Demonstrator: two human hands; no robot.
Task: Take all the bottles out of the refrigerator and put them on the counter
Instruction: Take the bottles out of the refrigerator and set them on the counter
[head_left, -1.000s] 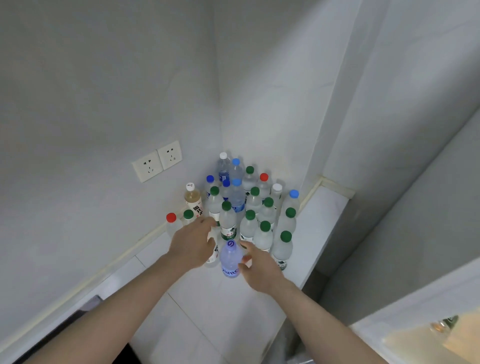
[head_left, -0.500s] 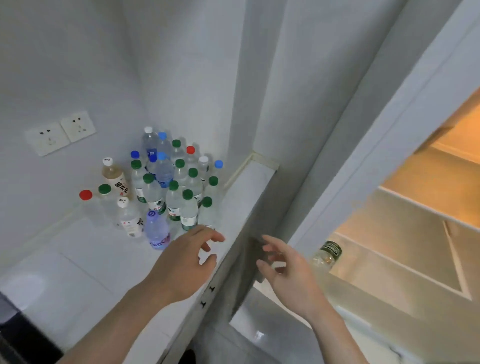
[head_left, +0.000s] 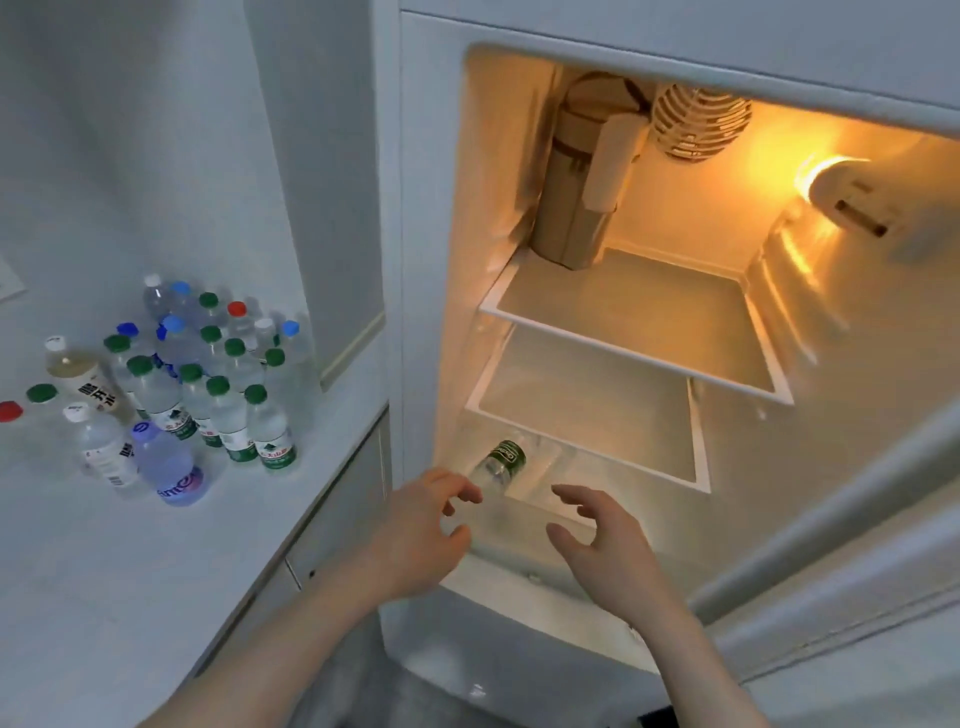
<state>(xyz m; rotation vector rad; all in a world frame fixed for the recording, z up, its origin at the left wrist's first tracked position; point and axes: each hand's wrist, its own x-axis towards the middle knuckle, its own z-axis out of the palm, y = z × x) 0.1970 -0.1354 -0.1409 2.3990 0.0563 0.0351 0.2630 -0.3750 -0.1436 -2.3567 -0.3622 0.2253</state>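
Two bare hands reach into an open white refrigerator (head_left: 415, 260), its interior lit amber by a lamp at about two o'clock. The left hand (head_left: 421, 530), fingers loosely curled and gripping nothing, hangs just short of a clear plastic bottle with a green label (head_left: 501, 462) that lies on its side in the transparent bottom drawer (head_left: 540, 486), at the frame's six o'clock. The right hand (head_left: 602, 545) comes in beside it with fingers spread apart and empty — seemingly shaped to cradle the bottle from the other flank, since a bottle on its side is easier to lift with support from both sides. Neither hand appears to touch it yet.

Above the drawer, the lower glass shelf (head_left: 587, 415) and the upper white-rimmed shelf (head_left: 634, 322) show no bottles; a tall beige cylinder (head_left: 571, 208) stands at the back near twelve o'clock, and whether it belongs to the job cannot be told.

At nine o'clock, on the white counter (head_left: 156, 571), a tight cluster of upright water bottles with green, blue, red and white caps (head_left: 208, 379) is pushed toward the wall corner — likely to leave the near surface open for arrivals. A purple-tinted bottle (head_left: 169, 462) stands at its front edge. Judging by the bare shelves, this may be the last bottle to fetch.
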